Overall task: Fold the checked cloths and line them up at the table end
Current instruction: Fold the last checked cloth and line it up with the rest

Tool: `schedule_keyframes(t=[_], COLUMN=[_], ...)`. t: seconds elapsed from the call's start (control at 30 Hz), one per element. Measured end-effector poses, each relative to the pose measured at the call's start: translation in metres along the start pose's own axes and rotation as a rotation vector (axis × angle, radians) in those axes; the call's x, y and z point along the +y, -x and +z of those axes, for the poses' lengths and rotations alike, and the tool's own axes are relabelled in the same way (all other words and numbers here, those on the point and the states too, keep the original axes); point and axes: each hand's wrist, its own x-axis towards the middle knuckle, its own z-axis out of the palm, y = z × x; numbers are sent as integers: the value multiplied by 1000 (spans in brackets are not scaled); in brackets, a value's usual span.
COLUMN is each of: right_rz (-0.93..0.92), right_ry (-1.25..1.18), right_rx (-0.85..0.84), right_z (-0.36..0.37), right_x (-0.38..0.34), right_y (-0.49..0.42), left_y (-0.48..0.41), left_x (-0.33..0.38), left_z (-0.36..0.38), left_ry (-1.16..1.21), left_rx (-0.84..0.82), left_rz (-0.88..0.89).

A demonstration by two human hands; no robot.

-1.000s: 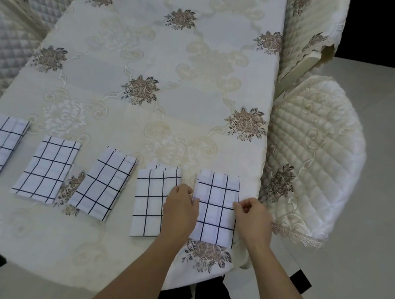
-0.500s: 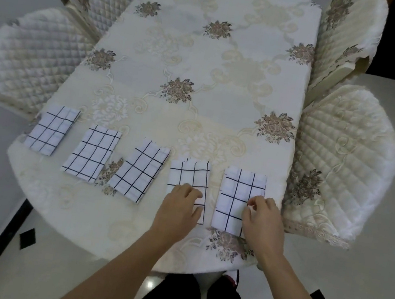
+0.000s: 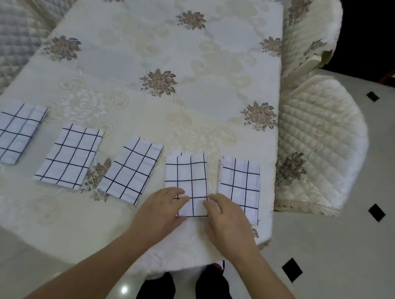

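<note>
At the near end of the table (image 3: 113, 218), the fourth cloth (image 3: 187, 176) in a row of five lies flat. Its long axis points away from the person and its near edge is under both hands. The left hand (image 3: 159, 211) rests on the near-left corner and the right hand (image 3: 227, 222) on the near-right, equally close, with fingers fairly straight, pressing rather than pinching. It is a soft white weave with a thin dark grid, and its far layers are slightly fanned. The third cloth (image 3: 131, 168) and fifth cloth (image 3: 239, 181) flank it, and quilted chairs (image 3: 321, 143) stand round.

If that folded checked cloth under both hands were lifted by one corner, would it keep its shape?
Probably not: the cloth shows uneven layers at its far edge, so it would likely flop open. It lies thin and flat, so it is probably light.
</note>
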Motion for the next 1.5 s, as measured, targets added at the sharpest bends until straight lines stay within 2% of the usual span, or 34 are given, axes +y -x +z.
schedule_keyframes(t=[0.13,0.37,0.6,0.8,1.0,1.5], right_rz=[-106,102,204,198,85,117], right_ry=[160,135,113,149,207,158], right_rx=[-108,-233,-191,-172,-157,-105], right_z=[14,36,39,36,30,43], right_x=[-27,-55,-66,-61,-53,-56], right_y=[-2,2,5,-1,-16,-24], left_y=[14,12,1,-1,-3,0], left_x=[-18,-33,-39,-32,-36,-40], left_z=[13,19,10,7,8,7], left_ry=[-54,-79,-84,-57,-57,-29], left_rx=[9,-18,-103,-83,-84,-86], left_rz=[72,158,201,209,202,174])
